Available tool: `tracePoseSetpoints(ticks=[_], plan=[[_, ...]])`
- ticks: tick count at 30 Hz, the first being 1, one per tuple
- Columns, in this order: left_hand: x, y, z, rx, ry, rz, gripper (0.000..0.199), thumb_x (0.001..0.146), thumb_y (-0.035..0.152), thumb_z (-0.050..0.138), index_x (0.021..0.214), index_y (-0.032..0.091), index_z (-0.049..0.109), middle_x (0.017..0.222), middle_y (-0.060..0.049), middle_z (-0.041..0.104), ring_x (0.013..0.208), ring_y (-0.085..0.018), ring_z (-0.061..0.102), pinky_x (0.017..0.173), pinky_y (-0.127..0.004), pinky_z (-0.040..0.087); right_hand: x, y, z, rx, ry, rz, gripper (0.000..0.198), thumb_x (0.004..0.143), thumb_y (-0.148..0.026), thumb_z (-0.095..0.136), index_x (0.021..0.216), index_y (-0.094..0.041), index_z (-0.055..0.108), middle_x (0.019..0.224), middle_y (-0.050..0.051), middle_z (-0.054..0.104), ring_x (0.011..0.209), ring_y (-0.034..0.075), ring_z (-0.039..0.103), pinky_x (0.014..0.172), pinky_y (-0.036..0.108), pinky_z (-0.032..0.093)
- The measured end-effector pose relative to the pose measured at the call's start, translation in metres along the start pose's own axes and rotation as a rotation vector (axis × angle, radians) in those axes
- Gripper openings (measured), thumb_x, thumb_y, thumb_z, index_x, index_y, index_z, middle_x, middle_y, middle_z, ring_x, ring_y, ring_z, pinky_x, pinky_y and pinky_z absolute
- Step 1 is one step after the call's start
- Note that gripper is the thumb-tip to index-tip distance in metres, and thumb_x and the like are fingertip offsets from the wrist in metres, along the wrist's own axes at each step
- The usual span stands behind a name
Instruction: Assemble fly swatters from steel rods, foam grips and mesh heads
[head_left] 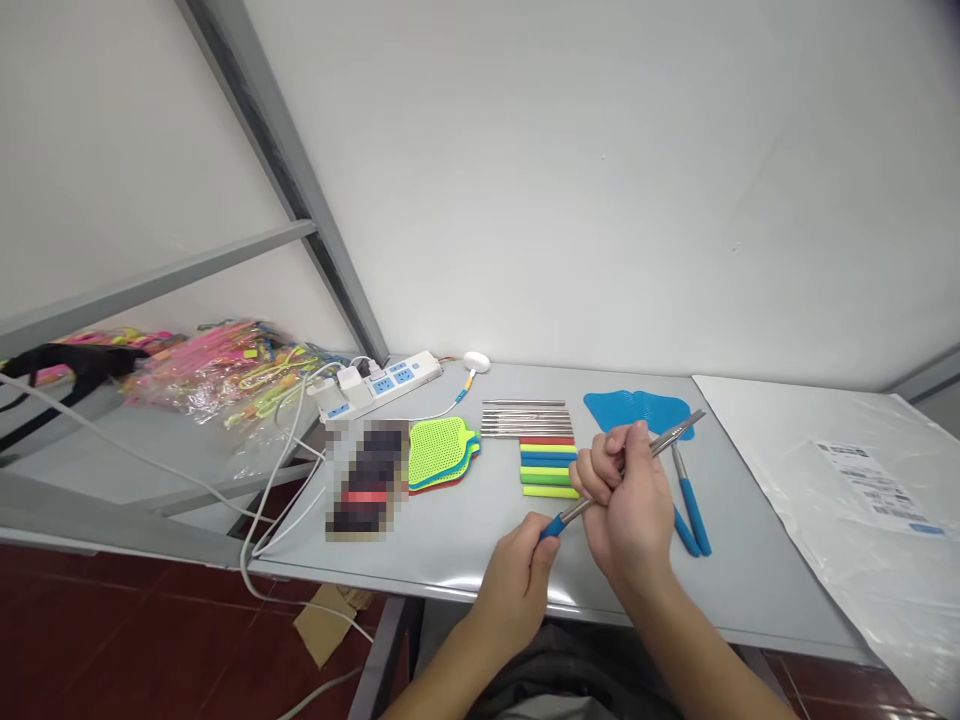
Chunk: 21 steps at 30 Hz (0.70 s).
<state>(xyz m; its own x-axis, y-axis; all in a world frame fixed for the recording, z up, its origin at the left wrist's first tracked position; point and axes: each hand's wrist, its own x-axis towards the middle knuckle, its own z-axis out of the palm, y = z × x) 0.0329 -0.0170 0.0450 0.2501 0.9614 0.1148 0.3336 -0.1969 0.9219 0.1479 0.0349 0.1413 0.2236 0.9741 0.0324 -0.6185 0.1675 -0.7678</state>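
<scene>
Green mesh swatter heads (441,452) lie at nine o'clock; the left hand (517,580) pinches the blue grip of a telescopic rod (622,475), the right hand (626,500) fisted round its steel shaft; it seems mid-extension, needing a straight pull toward two o'clock

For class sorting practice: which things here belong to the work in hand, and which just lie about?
In use: telescopic rod held by left hand and right hand; blue swatter heads; spare rods.
Lying about: power strip; plastic bag.
</scene>
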Motion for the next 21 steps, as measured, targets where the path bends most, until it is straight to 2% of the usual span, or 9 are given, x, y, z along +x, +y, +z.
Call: tracePoseSetpoints(ticks=[7, 11, 13, 16, 18, 21], plan=[[0.007, -0.001, -0.014, 0.07, -0.023, 0.025, 0.027, 0.1, 0.036, 0.032, 0.088, 0.02, 0.05, 0.072, 0.001, 0.05, 0.067, -0.015, 0.046, 0.061, -0.026, 0.032, 0.007, 0.005, 0.001, -0.002, -0.065, 0.036, 0.035, 0.097, -0.047, 0.045, 0.072, -0.022, 0.047, 0.053, -0.009, 0.025, 0.044, 0.007, 0.019, 0.045, 0.023, 0.022], [0.013, 0.003, -0.022, 0.067, -0.043, 0.054, 0.024, 0.1, 0.033, 0.034, 0.091, 0.021, 0.052, 0.077, 0.0, 0.055, 0.069, -0.015, 0.049, 0.063, -0.026, 0.034, 0.009, 0.018, -0.001, -0.031, -0.092, 0.133, 0.035, 0.097, -0.046, 0.044, 0.072, -0.022, 0.047, 0.054, -0.009, 0.025, 0.045, 0.008, 0.02, 0.046, 0.023, 0.024], [0.013, 0.006, -0.025, 0.013, -0.025, 0.051, 0.022, 0.1, 0.03, 0.034, 0.099, 0.021, 0.053, 0.083, -0.001, 0.059, 0.072, -0.015, 0.052, 0.066, -0.026, 0.036, 0.006, 0.027, -0.005, -0.146, -0.18, 0.204, 0.035, 0.095, -0.046, 0.047, 0.071, -0.021, 0.051, 0.057, -0.006, 0.034, 0.05, 0.009, 0.032, 0.05, 0.023, 0.029], [0.012, 0.009, -0.029, -0.043, 0.003, 0.045, 0.022, 0.1, 0.029, 0.035, 0.101, 0.021, 0.055, 0.085, -0.002, 0.061, 0.074, -0.016, 0.053, 0.067, -0.026, 0.037, 0.003, 0.029, -0.01, -0.34, -0.373, 0.302, 0.022, 0.089, -0.041, 0.06, 0.081, -0.02, 0.062, 0.077, 0.001, 0.054, 0.076, 0.015, 0.05, 0.063, 0.025, 0.038], [0.01, 0.011, -0.033, -0.033, -0.011, 0.036, 0.021, 0.098, 0.031, 0.039, 0.095, 0.02, 0.057, 0.08, -0.001, 0.059, 0.071, -0.015, 0.051, 0.066, -0.026, 0.037, 0.006, 0.022, -0.009, -0.279, -0.385, 0.354, 0.018, 0.086, -0.04, 0.063, 0.088, -0.021, 0.064, 0.079, 0.001, 0.055, 0.077, 0.015, 0.05, 0.068, 0.027, 0.04], [0.009, 0.014, -0.036, -0.063, -0.019, -0.015, 0.023, 0.096, 0.034, 0.046, 0.088, 0.019, 0.061, 0.074, -0.001, 0.057, 0.069, -0.014, 0.049, 0.066, -0.026, 0.036, 0.011, 0.004, -0.001, -0.001, -0.26, 0.415, 0.025, 0.092, -0.04, 0.054, 0.077, -0.021, 0.059, 0.058, -0.006, 0.036, 0.054, 0.01, 0.034, 0.062, 0.026, 0.041]])
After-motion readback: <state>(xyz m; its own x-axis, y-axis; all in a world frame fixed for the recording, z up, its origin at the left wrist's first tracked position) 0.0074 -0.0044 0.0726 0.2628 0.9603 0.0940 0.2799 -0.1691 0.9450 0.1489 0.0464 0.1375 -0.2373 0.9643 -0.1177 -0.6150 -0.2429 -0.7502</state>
